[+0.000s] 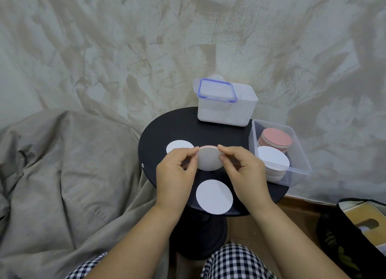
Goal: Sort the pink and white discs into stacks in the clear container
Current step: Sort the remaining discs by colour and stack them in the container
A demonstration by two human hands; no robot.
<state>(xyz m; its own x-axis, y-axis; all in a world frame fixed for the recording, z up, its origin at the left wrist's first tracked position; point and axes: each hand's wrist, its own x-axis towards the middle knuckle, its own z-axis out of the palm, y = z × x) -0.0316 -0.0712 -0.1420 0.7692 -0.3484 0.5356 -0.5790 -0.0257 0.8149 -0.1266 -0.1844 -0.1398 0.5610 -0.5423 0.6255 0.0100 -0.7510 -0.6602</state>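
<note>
white-faced disc (209, 160) tilts toward the person, left hand (175, 174) and right hand (244, 172) pinching its sides.

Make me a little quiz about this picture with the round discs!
1. True or false: the left hand and the right hand both pinch the held discs.
2. How many white discs lie loose on the black table? A one, B two, C four.
3. Fill in: in the clear box, the pink stack sits ___ from the person than the white stack.
Key: 1 true. 2 B; the second one lies just past the left hand. 3 farther.
</note>
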